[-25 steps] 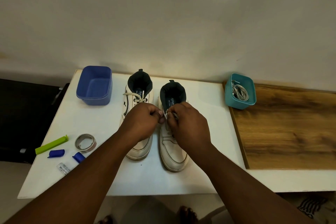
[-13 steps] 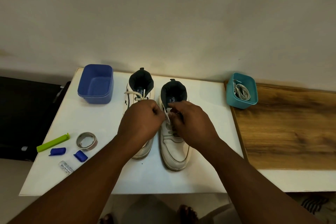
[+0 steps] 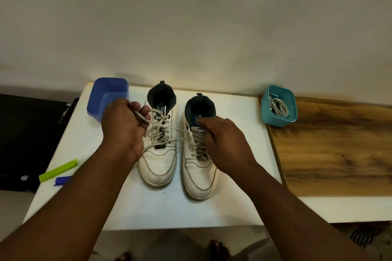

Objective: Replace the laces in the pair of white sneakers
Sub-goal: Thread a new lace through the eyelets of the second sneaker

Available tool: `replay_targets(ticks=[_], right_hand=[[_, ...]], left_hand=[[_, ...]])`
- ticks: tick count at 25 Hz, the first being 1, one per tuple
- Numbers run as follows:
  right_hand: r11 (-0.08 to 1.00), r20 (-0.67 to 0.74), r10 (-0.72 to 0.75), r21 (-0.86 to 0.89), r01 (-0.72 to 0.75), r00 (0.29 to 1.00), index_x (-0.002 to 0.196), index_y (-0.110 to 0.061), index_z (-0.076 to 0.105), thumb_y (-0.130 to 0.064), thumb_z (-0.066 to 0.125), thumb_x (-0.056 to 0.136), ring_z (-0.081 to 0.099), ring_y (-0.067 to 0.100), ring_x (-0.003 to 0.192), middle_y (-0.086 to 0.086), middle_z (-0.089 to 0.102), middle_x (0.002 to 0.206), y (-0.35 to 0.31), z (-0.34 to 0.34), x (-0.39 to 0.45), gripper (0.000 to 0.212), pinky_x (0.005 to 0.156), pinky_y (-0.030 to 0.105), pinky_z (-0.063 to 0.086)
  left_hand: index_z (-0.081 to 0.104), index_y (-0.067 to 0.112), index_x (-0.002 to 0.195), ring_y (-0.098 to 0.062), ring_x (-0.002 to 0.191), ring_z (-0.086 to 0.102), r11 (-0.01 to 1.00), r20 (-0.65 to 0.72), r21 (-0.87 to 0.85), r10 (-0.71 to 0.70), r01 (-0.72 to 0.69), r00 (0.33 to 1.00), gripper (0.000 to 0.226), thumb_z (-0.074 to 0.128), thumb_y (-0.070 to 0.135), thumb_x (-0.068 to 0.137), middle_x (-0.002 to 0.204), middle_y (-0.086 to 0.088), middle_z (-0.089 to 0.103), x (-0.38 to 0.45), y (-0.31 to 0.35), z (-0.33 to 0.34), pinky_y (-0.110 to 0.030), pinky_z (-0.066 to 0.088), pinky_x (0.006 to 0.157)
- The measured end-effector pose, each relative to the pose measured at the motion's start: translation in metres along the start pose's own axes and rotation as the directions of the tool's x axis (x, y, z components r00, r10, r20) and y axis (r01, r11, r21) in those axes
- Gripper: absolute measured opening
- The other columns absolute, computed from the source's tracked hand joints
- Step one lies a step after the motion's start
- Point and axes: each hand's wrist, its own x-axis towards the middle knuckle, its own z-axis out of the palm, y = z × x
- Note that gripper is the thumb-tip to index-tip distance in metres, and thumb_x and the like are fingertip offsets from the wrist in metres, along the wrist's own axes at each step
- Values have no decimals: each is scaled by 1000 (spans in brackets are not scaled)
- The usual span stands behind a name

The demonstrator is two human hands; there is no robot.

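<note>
Two white sneakers stand side by side in the middle of a white surface (image 3: 233, 112), toes pointing toward the viewer, dark-lined openings toward the wall. The left sneaker (image 3: 159, 159) is laced, with its lace ends loose across the top. The right sneaker (image 3: 198, 178) has a pale lace (image 3: 176, 133) crossing its eyelets, and two strands of it stretch leftward over the left sneaker to the left hand (image 3: 124, 127). That hand is raised over the left sneaker's outer side, its fingers (image 3: 137, 106) curled around the strands and gripping them. The right hand (image 3: 227, 144) rests on the right sneaker near the tongue, fingers curled, pinching at the tongue and top eyelets; what exactly is between the fingertips cannot be told. There are two containers. A blue tub (image 3: 108, 99) sits at the back left corner of the surface, partly behind the left hand, with nothing visible in the part of its inside that shows. A teal tub (image 3: 279, 106) sits at the back right, by the edge of a wooden top (image 3: 339, 150), holding a bundle of coiled white laces (image 3: 277, 107). At the front left edge lie one green clip (image 3: 58, 170) and one small blue piece (image 3: 62, 180), just beside each other.
</note>
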Motion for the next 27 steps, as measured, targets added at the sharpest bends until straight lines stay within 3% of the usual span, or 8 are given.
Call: replay_targets(ticks=[3,6,7,13,16,22,25,27], right_hand=[[998,-35,34,58,-32,999,135,-21,65,-25,37,94,61,20,118,-2,69,129,4,3,1,50,100,38,51],[982,-92,74,183,-56,993,134,-21,66,-23,37,95,62,13,119,-5,69,128,7,3,2,48,103,39,52],[977,-95,81,204,-61,992,133,-20,67,-23,37,96,62,12,118,-5,69,128,8,2,3,48,103,40,52],[956,-127,103,287,-63,987,130,-20,68,-21,40,97,62,9,117,-5,70,126,8,1,2,44,102,39,53],[961,-188,86,276,-31,979,131,-21,66,-12,50,98,61,6,107,-5,63,125,8,-3,2,38,87,28,55],[837,25,-260,505,212,965,144,-21,53,-13,66,98,64,13,95,-5,61,121,-26,-10,-7,49,78,34,55],[740,0,-180,659,135,984,132,-14,57,-15,51,108,65,8,76,-12,67,91,-39,-8,-10,26,68,26,50],[704,-95,-45,703,99,995,119,-12,64,-21,44,110,62,9,70,-10,64,79,-37,-14,-7,24,63,28,50]], left_hand=[[54,19,115,-18,92,60,768,65,578,293,-276,954,19,55,31,100,111,-4,60,4,-7,-9,-31,49,76],[61,33,115,-30,123,41,-176,538,834,470,-523,700,32,71,47,87,135,-6,40,-11,-22,-19,-41,39,91],[66,39,110,-33,134,31,-329,605,796,412,-508,682,29,71,54,85,143,-6,37,-19,-28,-17,-48,34,99],[70,39,114,-38,153,-5,-714,624,616,183,-333,760,34,52,58,93,165,-6,19,-35,-52,-5,-68,0,116],[69,38,108,-27,150,12,-522,586,738,180,-427,790,30,52,55,90,151,3,35,-44,-35,-4,-61,7,119],[69,34,87,-2,95,65,372,668,692,-6,-618,744,18,56,37,98,92,15,69,-83,-1,2,-15,48,74],[72,29,91,-9,106,68,810,659,434,13,-394,752,31,48,47,99,105,8,73,-84,-3,6,-28,52,90],[69,28,106,-12,111,66,846,599,357,119,-397,792,34,46,50,93,114,6,71,-73,-7,6,-38,51,97]])
